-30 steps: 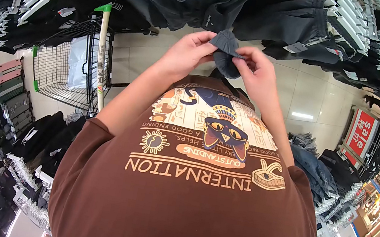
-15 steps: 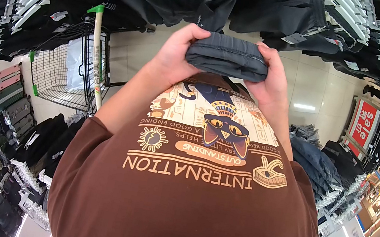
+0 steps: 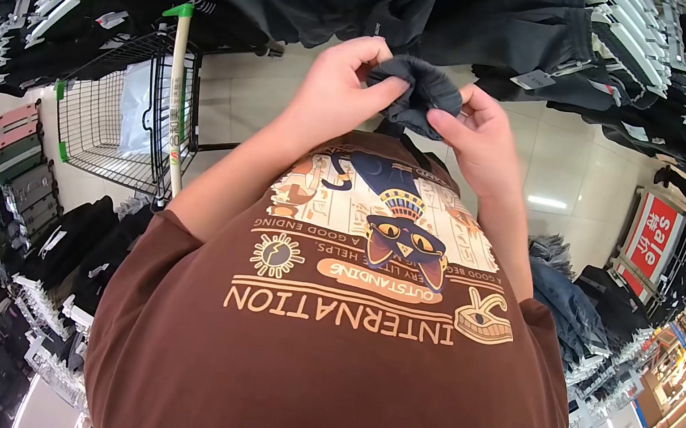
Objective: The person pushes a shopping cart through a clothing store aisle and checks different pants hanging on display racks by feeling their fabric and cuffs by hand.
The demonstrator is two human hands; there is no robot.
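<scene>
- Item: dark gathered cloth band (image 3: 426, 72), bunched into a ring with its opening showing; held up in front of the shirt (image 3: 335, 367), just short of the trousers (image 3: 342, 1) hanging at the far side.
- Left hand (image 3: 339, 86): closed on the band's left side, thumb lying over its edge at the opening; fingers partly hidden behind the cloth.
- Right hand (image 3: 484, 140): thumb and fingertips close to its right edge in a light pinch; exact finger contact unclear.
- Surroundings: wire cart (image 3: 177, 114) at left; red sale sign (image 3: 652, 240) at right.
- Handling (judged): light, soft, probably stretchy; not fragile, little slip expected. Limp, so it should fold if held from one side only.
- Best hold (judged): the gathered rim at opposite sides, thumbs inside, fingers outside.
</scene>
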